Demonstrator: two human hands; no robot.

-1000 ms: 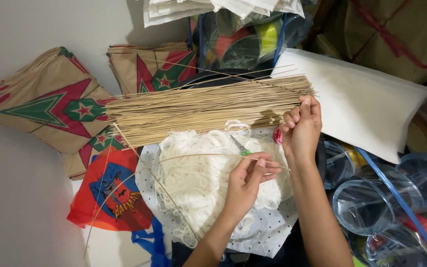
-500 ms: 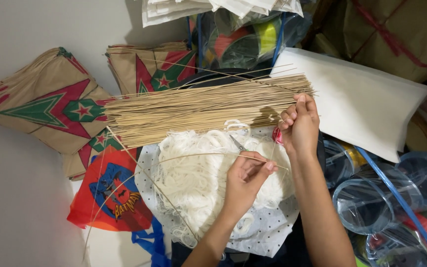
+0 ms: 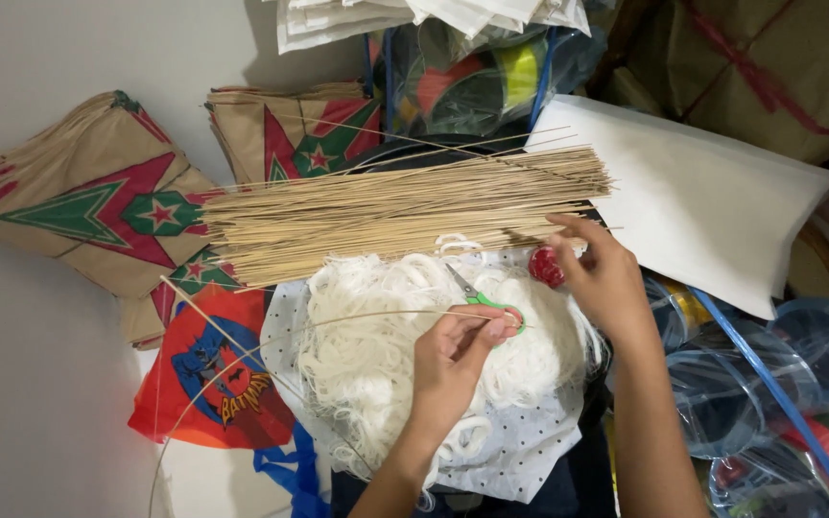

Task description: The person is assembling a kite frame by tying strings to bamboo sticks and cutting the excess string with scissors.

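1. Brown star-printed kites (image 3: pixel 98 216) lie far left; white pad (image 3: pixel 712 206) on the right.
2. Left hand (image 3: pixel 453 360) pinches a bent stick (image 3: pixel 338 321) over white string (image 3: pixel 386 336).
3. Right hand (image 3: pixel 602 278), fingers curled, touches the stick bundle (image 3: pixel 395 211) by a red spool (image 3: pixel 546 266).

matt wooden sticks (image 3: pixel 405 206), soft white string (image 3: pixel 405 355).

Two hands in view: left hand (image 3: pixel 453 360), right hand (image 3: pixel 602 278)
One bundle of thin bamboo sticks (image 3: pixel 395 211), too many to count
One bent stick (image 3: pixel 271 350)
One pair of green-handled scissors (image 3: pixel 482 299)
One heap of white string (image 3: pixel 386 345)
One red spool (image 3: pixel 546 266)
One white sheet stack (image 3: pixel 712 201)
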